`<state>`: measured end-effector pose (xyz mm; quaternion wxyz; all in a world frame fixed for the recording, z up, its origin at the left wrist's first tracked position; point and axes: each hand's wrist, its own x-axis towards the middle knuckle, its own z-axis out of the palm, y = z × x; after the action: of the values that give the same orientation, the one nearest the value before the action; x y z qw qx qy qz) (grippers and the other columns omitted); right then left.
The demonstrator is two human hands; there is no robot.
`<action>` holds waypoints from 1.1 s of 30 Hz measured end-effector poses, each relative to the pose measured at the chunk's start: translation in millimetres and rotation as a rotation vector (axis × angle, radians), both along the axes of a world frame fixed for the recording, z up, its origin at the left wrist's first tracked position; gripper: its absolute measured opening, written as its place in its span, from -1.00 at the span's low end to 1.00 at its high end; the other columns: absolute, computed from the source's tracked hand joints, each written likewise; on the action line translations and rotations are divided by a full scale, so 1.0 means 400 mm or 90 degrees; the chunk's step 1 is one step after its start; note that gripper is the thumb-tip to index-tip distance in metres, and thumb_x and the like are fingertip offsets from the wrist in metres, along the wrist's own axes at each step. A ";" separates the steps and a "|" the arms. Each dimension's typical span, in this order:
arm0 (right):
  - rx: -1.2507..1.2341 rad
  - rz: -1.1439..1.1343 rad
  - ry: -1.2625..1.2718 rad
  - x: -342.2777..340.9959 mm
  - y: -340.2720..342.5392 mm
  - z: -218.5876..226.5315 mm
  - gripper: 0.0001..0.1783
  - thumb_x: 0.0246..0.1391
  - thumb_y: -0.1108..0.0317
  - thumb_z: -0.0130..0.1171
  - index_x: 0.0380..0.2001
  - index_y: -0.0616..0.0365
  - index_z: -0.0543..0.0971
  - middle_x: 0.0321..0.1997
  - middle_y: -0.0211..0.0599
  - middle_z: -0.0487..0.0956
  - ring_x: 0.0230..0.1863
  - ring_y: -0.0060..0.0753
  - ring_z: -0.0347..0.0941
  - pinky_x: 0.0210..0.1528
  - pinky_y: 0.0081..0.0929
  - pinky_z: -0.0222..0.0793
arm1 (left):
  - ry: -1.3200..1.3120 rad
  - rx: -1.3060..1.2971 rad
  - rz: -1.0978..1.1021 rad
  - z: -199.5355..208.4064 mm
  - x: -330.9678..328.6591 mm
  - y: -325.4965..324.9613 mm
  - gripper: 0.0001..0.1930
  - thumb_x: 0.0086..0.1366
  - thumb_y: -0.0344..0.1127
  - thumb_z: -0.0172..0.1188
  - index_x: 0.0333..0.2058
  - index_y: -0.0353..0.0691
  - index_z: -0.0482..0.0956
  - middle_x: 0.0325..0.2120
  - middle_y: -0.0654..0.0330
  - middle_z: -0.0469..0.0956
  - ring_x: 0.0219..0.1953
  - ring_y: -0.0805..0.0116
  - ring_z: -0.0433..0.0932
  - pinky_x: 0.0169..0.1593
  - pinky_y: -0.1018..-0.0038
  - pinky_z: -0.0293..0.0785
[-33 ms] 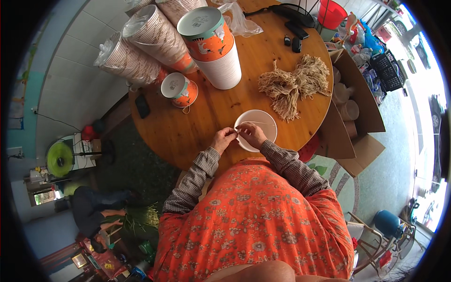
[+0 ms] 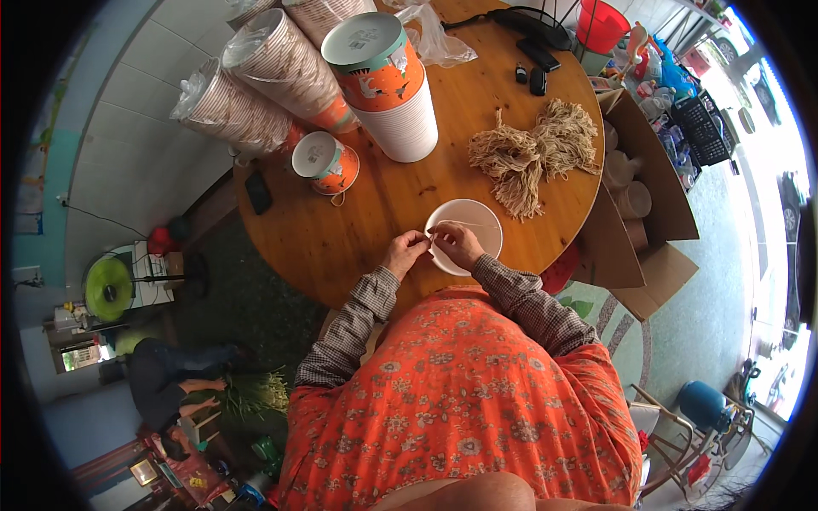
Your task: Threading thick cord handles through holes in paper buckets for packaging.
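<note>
A white paper cup [image 2: 479,213], seen from above, stands on the round wooden table [image 2: 375,213] just in front of me. My left hand [image 2: 404,252] pinches the cup's near rim. My right hand [image 2: 458,244] pinches a thin tan string [image 2: 474,224] that runs across the cup's opening. The fingertips of both hands meet at the rim. A loose bundle of the same tan strings [image 2: 532,153] lies on the table beyond the cup.
A tall stack of orange and white cups [image 2: 388,81] and a single orange cup [image 2: 325,162] stand to the left. Bagged cup stacks [image 2: 256,85] lie at the table's back edge. An open cardboard box [image 2: 635,213] with cups is on the right, and another person [image 2: 183,375] crouches at lower left.
</note>
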<state>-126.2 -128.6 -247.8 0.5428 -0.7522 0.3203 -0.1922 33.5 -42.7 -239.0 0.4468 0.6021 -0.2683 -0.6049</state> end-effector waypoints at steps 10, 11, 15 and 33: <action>0.062 -0.039 -0.068 -0.001 0.011 -0.012 -0.76 -0.02 0.42 0.10 -0.22 0.11 0.58 -0.28 -0.22 0.54 -0.40 -0.34 0.47 -0.29 -0.45 0.42 | -0.174 -0.030 -0.042 -0.031 0.003 0.008 -0.84 0.20 -0.38 0.16 -0.28 -0.34 0.52 -0.41 0.25 0.56 -0.36 0.52 0.52 -0.21 0.60 0.46; 0.029 -0.039 -0.051 -0.001 0.009 -0.009 -0.77 -0.01 0.41 0.12 -0.23 0.13 0.57 -0.31 -0.25 0.52 -0.41 -0.38 0.47 -0.32 -0.46 0.42 | -0.167 -0.035 -0.044 -0.027 -0.001 0.005 -0.84 0.20 -0.38 0.16 -0.28 -0.34 0.52 -0.41 0.25 0.56 -0.35 0.53 0.52 -0.21 0.60 0.46; 0.004 -0.045 -0.008 -0.004 0.006 -0.005 -0.83 -0.05 0.36 0.15 -0.35 0.15 0.58 -0.32 -0.21 0.52 -0.41 -0.28 0.48 -0.32 -0.40 0.43 | -0.121 -0.044 -0.040 -0.012 -0.006 0.000 -0.83 0.21 -0.37 0.15 -0.27 -0.36 0.53 -0.41 0.25 0.57 -0.34 0.54 0.52 -0.21 0.61 0.46; -0.152 -0.026 -0.026 -0.033 0.009 0.019 -0.91 -0.05 0.37 0.16 -0.42 0.07 0.58 -0.29 -0.24 0.50 -0.34 -0.11 0.48 -0.29 -0.31 0.42 | -0.250 -0.041 -0.044 0.002 -0.017 -0.005 -0.83 0.18 -0.36 0.18 -0.31 -0.35 0.58 -0.52 0.24 0.58 -0.51 0.58 0.50 -0.41 0.62 0.44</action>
<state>-139.5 -125.0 -240.1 0.4520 -0.8006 0.2995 -0.2550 26.6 -44.6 -238.3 0.3839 0.6842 -0.3900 -0.4822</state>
